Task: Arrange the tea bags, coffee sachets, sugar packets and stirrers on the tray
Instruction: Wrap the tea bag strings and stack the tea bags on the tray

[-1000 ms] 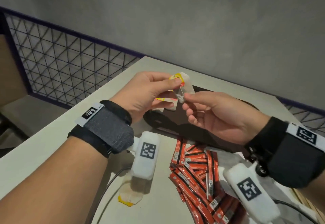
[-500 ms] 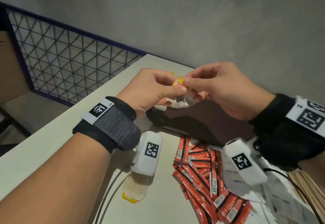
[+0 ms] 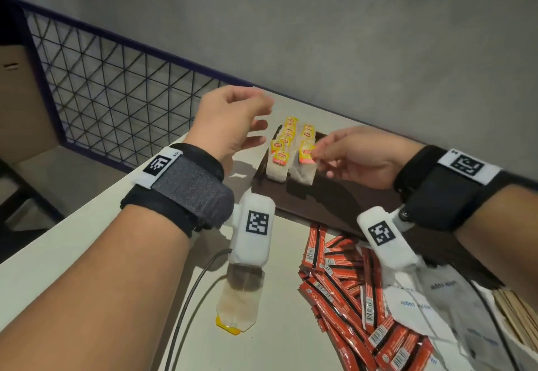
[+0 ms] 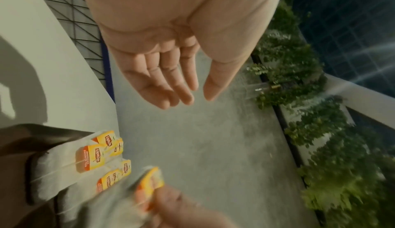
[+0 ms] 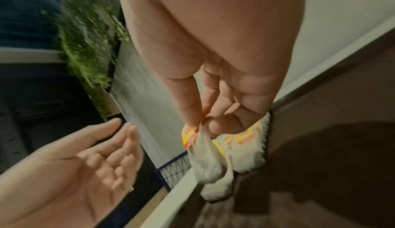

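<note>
A dark brown tray (image 3: 329, 196) lies at the far side of the table. Two rows of yellow-tagged tea bags (image 3: 283, 149) lie on its far left end. My right hand (image 3: 316, 154) pinches the tag of one tea bag (image 3: 305, 167) at the near end of the right row; in the right wrist view the tea bag (image 5: 205, 160) hangs from thumb and forefinger. My left hand (image 3: 259, 126) hovers left of the rows with relaxed fingers (image 4: 171, 86), holding nothing. One more tea bag (image 3: 238, 306) lies on the table under my left wrist.
Red coffee sachets (image 3: 349, 298) lie heaped on the table near me. White sugar packets (image 3: 431, 298) sit to their right, with wooden stirrers (image 3: 518, 312) at the right edge. A wire mesh fence (image 3: 116, 88) runs along the table's left, a grey wall (image 3: 349, 36) behind.
Both hands had held one tea bag together above the tray. My left hand has let go and drawn left; my right hand has lowered the bag onto the right row.
</note>
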Motion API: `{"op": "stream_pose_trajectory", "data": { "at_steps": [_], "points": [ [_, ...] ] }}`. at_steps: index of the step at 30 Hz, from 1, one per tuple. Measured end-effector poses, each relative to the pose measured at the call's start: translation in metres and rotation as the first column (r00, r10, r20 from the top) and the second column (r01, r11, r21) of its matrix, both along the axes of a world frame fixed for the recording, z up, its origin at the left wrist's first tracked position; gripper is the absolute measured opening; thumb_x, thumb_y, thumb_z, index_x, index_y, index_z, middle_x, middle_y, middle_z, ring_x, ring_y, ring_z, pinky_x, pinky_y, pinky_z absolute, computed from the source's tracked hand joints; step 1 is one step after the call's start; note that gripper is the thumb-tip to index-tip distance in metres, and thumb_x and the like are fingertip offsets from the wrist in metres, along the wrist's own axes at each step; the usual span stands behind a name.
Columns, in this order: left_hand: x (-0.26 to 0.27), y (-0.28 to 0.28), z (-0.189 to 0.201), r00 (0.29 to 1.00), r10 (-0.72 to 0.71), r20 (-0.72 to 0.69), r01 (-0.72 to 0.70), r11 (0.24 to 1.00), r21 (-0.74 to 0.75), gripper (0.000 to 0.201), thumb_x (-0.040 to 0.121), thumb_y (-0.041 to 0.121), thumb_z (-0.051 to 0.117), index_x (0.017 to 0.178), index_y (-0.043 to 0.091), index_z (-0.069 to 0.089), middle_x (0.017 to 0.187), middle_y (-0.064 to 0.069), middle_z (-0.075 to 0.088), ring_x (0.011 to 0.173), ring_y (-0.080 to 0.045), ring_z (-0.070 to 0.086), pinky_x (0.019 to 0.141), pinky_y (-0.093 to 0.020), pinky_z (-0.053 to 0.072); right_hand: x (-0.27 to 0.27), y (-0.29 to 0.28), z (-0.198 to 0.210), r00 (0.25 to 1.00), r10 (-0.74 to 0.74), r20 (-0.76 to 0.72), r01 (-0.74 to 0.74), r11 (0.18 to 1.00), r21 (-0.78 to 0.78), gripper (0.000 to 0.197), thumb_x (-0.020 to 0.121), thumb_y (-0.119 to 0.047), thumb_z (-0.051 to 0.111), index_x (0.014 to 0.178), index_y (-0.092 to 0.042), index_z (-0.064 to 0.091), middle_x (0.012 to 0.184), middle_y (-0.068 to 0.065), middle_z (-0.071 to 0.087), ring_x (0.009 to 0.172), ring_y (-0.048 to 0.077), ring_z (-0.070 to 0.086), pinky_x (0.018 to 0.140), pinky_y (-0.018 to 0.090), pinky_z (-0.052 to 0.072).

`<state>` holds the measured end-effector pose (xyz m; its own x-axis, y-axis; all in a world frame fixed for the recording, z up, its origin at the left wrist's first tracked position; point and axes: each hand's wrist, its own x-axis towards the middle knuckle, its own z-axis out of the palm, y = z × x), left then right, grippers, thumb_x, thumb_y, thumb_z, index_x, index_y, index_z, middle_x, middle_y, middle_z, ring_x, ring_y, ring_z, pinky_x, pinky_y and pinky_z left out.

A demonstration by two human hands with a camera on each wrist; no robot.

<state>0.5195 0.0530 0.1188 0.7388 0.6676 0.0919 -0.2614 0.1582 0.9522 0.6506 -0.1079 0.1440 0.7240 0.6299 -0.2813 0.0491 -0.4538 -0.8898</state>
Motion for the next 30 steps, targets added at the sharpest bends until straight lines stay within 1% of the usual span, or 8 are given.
{"op": "stream_pose_trajectory", "data": {
  "at_steps": [8, 14, 16, 18, 20, 22, 26, 30],
  "points": [
    [0.002, 0.013, -0.004, 0.998, 0.061, 0.033, -0.056, 0.988, -0.145, 0.007, 0.093, 0.014, 0.069, 0.100, 0.016, 0.069, 0.087, 0.000, 0.071, 0.075, -0.015, 0.066, 0.062, -0.026, 0.056, 0.020, 0.020, -0.024, 0.999, -0.044, -0.006, 0.043, 0.994, -0.100, 0.012, 0.095, 0.005, 0.060, 0.087, -0.004, 0.060, 0.077, 0.015, 0.062, 0.065, 0.019, 0.061, 0.060, 0.026, 0.055],
    [0.003, 0.013, -0.005, 0.997, 0.062, 0.037, -0.056, 0.987, -0.149, 0.005, 0.093, 0.016, 0.069, 0.098, 0.018, 0.068, 0.089, 0.000, 0.070, 0.076, -0.015, 0.067, 0.060, -0.025, 0.054, 0.029, 0.025, -0.022, 0.994, -0.093, 0.052, 0.099, 0.986, -0.136, 0.015, 0.089, 0.005, 0.066, 0.105, 0.006, 0.066, 0.093, 0.021, 0.066, 0.078, 0.027, 0.068, 0.067, 0.030, 0.061],
    [0.003, 0.013, -0.004, 0.997, 0.066, 0.041, -0.059, 0.986, -0.153, 0.007, 0.093, 0.016, 0.069, 0.100, 0.017, 0.068, 0.088, 0.000, 0.070, 0.075, -0.015, 0.067, 0.061, -0.025, 0.055, 0.029, 0.023, -0.022, 0.987, -0.108, 0.117, 0.129, 0.975, -0.181, 0.021, 0.090, -0.003, 0.071, 0.109, 0.002, 0.066, 0.103, 0.020, 0.069, 0.088, 0.030, 0.073, 0.067, 0.032, 0.062],
    [0.002, 0.013, -0.004, 0.996, 0.070, 0.046, -0.062, 0.986, -0.157, 0.009, 0.092, 0.015, 0.070, 0.101, 0.016, 0.069, 0.086, 0.000, 0.070, 0.074, -0.015, 0.067, 0.061, -0.026, 0.055, 0.024, 0.021, -0.021, 0.970, -0.069, 0.234, 0.124, 0.966, -0.226, 0.015, 0.092, -0.007, 0.071, 0.101, -0.001, 0.063, 0.100, 0.020, 0.067, 0.083, 0.030, 0.074, 0.062, 0.031, 0.062],
    [0.001, 0.014, -0.004, 0.996, 0.071, 0.049, -0.063, 0.985, -0.160, 0.010, 0.092, 0.015, 0.069, 0.102, 0.016, 0.068, 0.084, 0.001, 0.070, 0.073, -0.015, 0.067, 0.061, -0.026, 0.055, 0.018, 0.019, -0.021, 0.916, 0.064, 0.397, 0.055, 0.958, -0.281, 0.016, 0.092, -0.009, 0.072, 0.097, -0.004, 0.057, 0.093, 0.018, 0.066, 0.073, 0.026, 0.072, 0.060, 0.032, 0.063],
    [0.001, 0.014, -0.002, 0.996, 0.070, 0.057, -0.060, 0.985, -0.162, 0.010, 0.092, 0.014, 0.069, 0.101, 0.016, 0.067, 0.083, 0.001, 0.070, 0.072, -0.014, 0.066, 0.061, -0.025, 0.055, 0.008, 0.018, -0.020, 0.800, 0.290, 0.526, -0.075, 0.917, -0.392, 0.016, 0.092, -0.013, 0.072, 0.096, -0.008, 0.058, 0.091, 0.013, 0.071, 0.069, 0.020, 0.071, 0.063, 0.032, 0.063],
    [0.000, 0.012, -0.001, 0.996, 0.070, 0.058, -0.060, 0.985, -0.161, 0.008, 0.093, 0.014, 0.068, 0.101, 0.016, 0.067, 0.083, 0.001, 0.069, 0.072, -0.015, 0.066, 0.061, -0.027, 0.055, -0.007, 0.026, -0.017, 0.558, 0.575, 0.598, -0.157, 0.781, -0.605, 0.009, 0.092, -0.023, 0.074, 0.097, -0.020, 0.068, 0.090, 0.000, 0.068, 0.067, 0.010, 0.063, 0.062, 0.026, 0.054],
    [-0.001, 0.011, -0.001, 0.996, 0.070, 0.058, -0.059, 0.984, -0.170, 0.009, 0.093, 0.014, 0.068, 0.102, 0.016, 0.067, 0.082, 0.001, 0.069, 0.073, -0.016, 0.065, 0.060, -0.026, 0.054, -0.004, 0.035, -0.027, 0.556, 0.604, 0.572, -0.114, 0.736, -0.667, 0.007, 0.091, -0.018, 0.074, 0.097, -0.019, 0.070, 0.088, -0.001, 0.066, 0.062, 0.014, 0.067, 0.059, 0.025, 0.056]
  ]
}}
